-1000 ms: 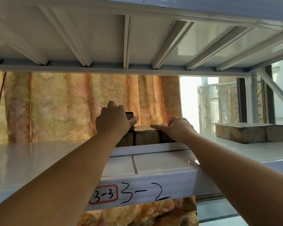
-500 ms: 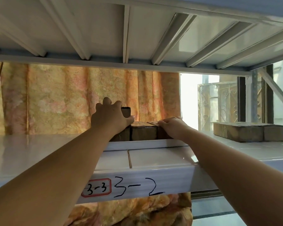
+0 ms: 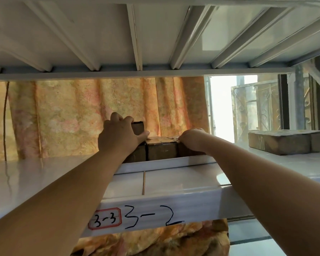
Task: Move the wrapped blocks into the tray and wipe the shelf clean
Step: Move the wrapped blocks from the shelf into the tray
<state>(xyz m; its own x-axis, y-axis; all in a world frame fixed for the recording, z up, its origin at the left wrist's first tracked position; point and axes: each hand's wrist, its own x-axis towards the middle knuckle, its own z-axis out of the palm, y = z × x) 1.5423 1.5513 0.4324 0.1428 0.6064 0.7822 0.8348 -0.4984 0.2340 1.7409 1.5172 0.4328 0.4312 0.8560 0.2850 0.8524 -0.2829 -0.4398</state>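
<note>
A white tray [image 3: 166, 161] stands on the white shelf [image 3: 35, 174], and brown wrapped blocks [image 3: 162, 150] stand side by side inside it behind its front wall. My left hand [image 3: 118, 135] grips a dark block [image 3: 138, 127] held upright above the left end of that row. My right hand [image 3: 192, 140] rests on the top of the row's right block, fingers curled over its edge. More wrapped blocks [image 3: 284, 142] lie on the shelf at the right.
The shelf above [image 3: 155, 34] hangs low over both hands. An orange patterned curtain [image 3: 81, 117] hangs behind the rack. A window with a metal grille [image 3: 257, 106] is at the right. The shelf's front beam [image 3: 174, 206] carries the labels 3-3 and 3-2.
Both hands stay at the tray's blocks. My right hand has drawn slightly right along the row, uncovering more of the middle block's top.
</note>
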